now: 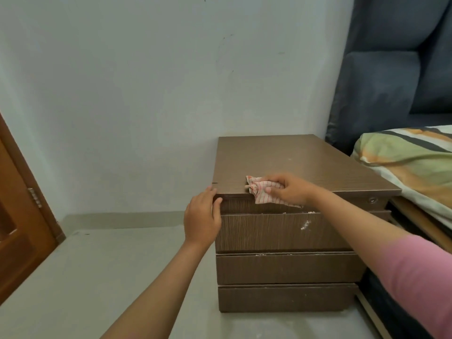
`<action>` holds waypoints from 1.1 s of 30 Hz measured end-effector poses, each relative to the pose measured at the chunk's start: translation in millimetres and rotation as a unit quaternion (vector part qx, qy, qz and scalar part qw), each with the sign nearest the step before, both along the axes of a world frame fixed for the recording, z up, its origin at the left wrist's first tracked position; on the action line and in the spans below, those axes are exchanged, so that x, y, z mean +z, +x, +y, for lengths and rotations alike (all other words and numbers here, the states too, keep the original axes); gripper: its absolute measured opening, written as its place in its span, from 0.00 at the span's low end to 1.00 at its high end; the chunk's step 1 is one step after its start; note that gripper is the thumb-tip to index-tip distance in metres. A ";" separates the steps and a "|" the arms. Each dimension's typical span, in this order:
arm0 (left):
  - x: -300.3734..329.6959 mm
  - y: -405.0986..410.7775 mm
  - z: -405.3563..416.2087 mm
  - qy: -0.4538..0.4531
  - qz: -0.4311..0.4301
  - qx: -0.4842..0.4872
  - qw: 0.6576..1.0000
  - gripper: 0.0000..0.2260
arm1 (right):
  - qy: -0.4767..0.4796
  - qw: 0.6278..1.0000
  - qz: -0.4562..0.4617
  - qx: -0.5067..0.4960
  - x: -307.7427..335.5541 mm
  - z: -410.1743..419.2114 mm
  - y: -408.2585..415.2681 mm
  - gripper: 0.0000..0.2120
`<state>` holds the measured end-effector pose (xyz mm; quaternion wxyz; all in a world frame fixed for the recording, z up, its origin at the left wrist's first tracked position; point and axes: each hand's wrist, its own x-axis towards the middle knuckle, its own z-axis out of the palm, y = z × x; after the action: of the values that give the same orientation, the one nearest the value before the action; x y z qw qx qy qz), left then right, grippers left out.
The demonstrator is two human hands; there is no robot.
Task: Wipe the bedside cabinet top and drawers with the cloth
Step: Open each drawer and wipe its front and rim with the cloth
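A brown wood-grain cabinet stands against a pale wall, with a bed just to its right and a blue padded headboard behind that. The right hand is closed around a crumpled cloth, white with thin red stripes, and presses it on the near edge of the cabinet top, left of the middle. Part of the cloth hangs over the front lip onto the strip above the top drawer. The arm comes in from the lower right, with a pink sleeve on the upper arm.

The left hand grips the near left corner of the cabinet: the fingers curl over the top edge and the thumb lies on the front face below it. It holds nothing else.

Three drawer fronts show, stacked one below another, all pushed in. White specks and smears of dust lie on the top drawer, right of its middle, and along the upper edge of the middle drawer. The bottom drawer sits just above the grey floor. A brown door stands at the far left.
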<state>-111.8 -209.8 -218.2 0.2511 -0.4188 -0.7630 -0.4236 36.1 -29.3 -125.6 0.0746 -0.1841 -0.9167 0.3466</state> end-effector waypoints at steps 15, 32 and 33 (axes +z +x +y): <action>-41.2 9.5 1.5 -0.052 -0.038 -0.021 0.998 0.10 | 0.015 1.000 0.021 -0.001 -5.9 2.6 -2.6 0.19; -35.3 19.1 -19.8 -0.012 -0.070 -0.042 0.997 0.07 | 0.016 1.000 0.024 -0.003 -8.9 3.9 -3.4 0.19; -35.7 20.9 -22.4 -0.014 -0.070 -0.044 0.996 0.07 | 0.016 0.999 0.028 -0.003 -8.9 3.4 -3.5 0.18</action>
<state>-90.9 -232.2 -253.8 0.1723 -0.4248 -0.7651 -0.4522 32.6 -25.9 -134.5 0.1039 -0.1761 -0.9191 0.3368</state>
